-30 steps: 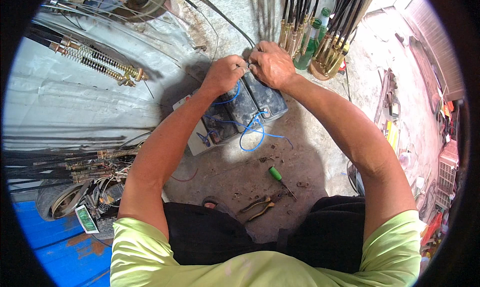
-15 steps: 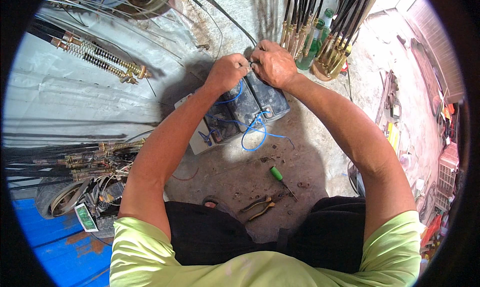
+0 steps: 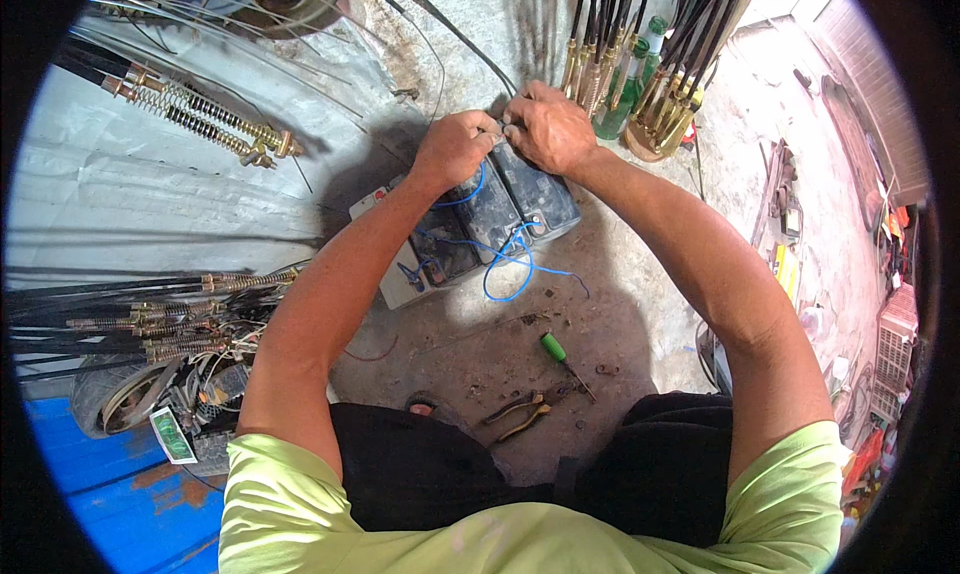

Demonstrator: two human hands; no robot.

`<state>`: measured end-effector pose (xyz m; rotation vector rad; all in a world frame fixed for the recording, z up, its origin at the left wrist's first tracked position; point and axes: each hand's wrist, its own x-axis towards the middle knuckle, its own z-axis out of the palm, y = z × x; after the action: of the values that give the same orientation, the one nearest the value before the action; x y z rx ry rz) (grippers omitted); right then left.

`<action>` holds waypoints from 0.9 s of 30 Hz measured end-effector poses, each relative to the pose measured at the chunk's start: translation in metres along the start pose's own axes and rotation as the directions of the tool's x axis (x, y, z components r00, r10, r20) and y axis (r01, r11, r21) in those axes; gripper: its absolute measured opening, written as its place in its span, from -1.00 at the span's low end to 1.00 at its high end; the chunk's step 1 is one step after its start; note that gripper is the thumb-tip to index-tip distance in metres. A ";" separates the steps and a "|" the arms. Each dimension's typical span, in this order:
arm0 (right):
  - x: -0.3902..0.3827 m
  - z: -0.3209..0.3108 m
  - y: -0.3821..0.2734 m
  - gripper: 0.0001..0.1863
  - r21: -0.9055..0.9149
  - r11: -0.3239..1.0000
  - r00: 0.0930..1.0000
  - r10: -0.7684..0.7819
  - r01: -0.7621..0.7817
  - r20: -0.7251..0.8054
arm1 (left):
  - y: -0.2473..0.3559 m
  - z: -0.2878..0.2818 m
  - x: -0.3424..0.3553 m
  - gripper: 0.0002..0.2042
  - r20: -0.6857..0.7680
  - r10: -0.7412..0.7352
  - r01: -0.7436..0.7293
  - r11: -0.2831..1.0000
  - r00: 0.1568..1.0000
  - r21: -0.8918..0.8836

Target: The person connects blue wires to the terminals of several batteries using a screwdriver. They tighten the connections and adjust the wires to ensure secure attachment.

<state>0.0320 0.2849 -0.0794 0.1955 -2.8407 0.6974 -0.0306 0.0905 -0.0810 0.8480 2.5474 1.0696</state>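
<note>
Several lead-acid batteries stand side by side on the floor in front of me, dark ones [image 3: 489, 218] and a light grey one [image 3: 402, 286] at the left. My left hand [image 3: 457, 148] is closed in a pinch over their far end, where a blue wire [image 3: 481, 182] runs up to its fingertips. Opposite it, my right hand [image 3: 551, 132] is closed too, fingertips almost meeting the left ones at the far end of the right-hand battery [image 3: 538, 186]. What its fingers hold is hidden. More blue wire [image 3: 508, 300] loops loosely over the batteries' near ends.
Nearer me on the floor lie a green-handled screwdriver [image 3: 553, 348] and pliers [image 3: 524, 422]. Green bottles [image 3: 622, 99] and upright black cables with brass ends [image 3: 668, 124] stand beyond my right hand. Spring-ended cables [image 3: 195, 117] lie at the left.
My hands stay over the batteries' far end, with only slight shifts of the fingers and left wrist. The batteries and tools have not moved.
</note>
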 end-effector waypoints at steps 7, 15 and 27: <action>0.002 -0.001 -0.003 -0.76 0.021 1.000 1.000 0.012 -0.012 -0.008 | 0.000 0.000 -0.001 -0.81 -0.022 0.013 -0.013 1.000 1.000 -0.003; 0.004 0.002 -0.003 -0.76 0.029 1.000 1.000 0.002 -0.002 -0.004 | -0.004 0.000 0.001 -0.82 -0.038 0.004 -0.005 0.999 0.999 -0.044; 0.002 0.002 -0.002 -0.75 0.030 0.999 1.000 0.022 -0.022 -0.008 | -0.001 0.006 -0.001 -0.81 -0.054 -0.037 0.039 0.998 0.998 0.041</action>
<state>0.0296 0.2820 -0.0800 0.1661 -2.8301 0.7431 -0.0277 0.0921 -0.0859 0.7882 2.6275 1.0437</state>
